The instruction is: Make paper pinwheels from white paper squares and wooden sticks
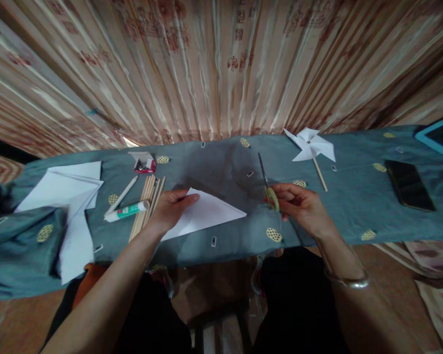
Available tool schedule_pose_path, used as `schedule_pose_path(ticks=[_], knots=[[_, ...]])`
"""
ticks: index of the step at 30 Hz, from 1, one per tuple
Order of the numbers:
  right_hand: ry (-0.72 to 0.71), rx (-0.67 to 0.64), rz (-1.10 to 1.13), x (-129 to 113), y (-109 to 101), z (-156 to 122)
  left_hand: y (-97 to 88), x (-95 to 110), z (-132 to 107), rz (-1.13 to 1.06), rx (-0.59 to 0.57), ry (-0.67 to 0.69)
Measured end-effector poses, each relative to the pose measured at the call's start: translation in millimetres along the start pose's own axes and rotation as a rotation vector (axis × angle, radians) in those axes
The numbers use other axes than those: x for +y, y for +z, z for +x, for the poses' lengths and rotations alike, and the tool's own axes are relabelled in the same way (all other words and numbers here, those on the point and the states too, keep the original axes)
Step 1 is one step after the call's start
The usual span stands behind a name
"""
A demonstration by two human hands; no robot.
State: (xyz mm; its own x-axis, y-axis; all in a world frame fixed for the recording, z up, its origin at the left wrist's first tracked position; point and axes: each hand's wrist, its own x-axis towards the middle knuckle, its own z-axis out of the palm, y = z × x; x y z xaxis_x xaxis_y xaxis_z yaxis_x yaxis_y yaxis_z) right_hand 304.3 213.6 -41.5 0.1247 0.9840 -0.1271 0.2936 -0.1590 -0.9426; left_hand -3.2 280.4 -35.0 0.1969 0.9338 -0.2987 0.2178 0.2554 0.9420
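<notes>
My left hand (175, 209) grips a folded white sheet of paper (210, 211), thumb on top, near its upper left corner. The paper tapers to a point on the right, low over the cloth. In my right hand (300, 204) is a pair of scissors (270, 194) with yellow-green handles. Their blades point up and away from me and look closed. A gap separates the scissors from the paper's tip. Beyond my right hand lies a white paper pinwheel (310, 142) on a wooden stick.
Wooden sticks (145, 196), a glue stick (127, 211), a white pencil-like rod (123, 194) and a small red box of metal pins (143, 163) lie left. Paper sheets (77, 182) are farther left. A phone (409, 184) and blue-framed device (441, 137) lie right. A curtain (206, 69) hangs behind.
</notes>
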Motion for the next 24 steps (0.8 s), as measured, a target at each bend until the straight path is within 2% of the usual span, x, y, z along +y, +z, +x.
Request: schedule_pose_path(ticks=[2, 4, 8, 12, 15, 20, 24], knots=[[0.094, -0.095, 0.267, -1, 4, -7, -5.7, 1, 1, -0.003, 0.037, 0.002], [0.180, -0.153, 0.433, 0, 8, -12, -10.5, 2, 3, -0.006, 0.075, -0.001], [0.314, -0.234, 0.579, 5, 16, -19, -17.3, 7, 6, -0.045, 0.118, -0.009], [0.402, -0.265, 0.564, 9, 17, -25, -20.9, 19, 5, -0.046, 0.210, 0.008], [0.372, -0.301, 0.490, 8, 14, -28, -21.4, 26, 3, -0.040, 0.264, 0.029], [0.302, -0.416, 0.274, 4, 4, -29, -17.4, 26, 2, -0.039, 0.213, 0.004], [0.284, -0.446, 0.161, 2, 0, -28, -12.7, 20, 4, -0.023, 0.144, 0.006]])
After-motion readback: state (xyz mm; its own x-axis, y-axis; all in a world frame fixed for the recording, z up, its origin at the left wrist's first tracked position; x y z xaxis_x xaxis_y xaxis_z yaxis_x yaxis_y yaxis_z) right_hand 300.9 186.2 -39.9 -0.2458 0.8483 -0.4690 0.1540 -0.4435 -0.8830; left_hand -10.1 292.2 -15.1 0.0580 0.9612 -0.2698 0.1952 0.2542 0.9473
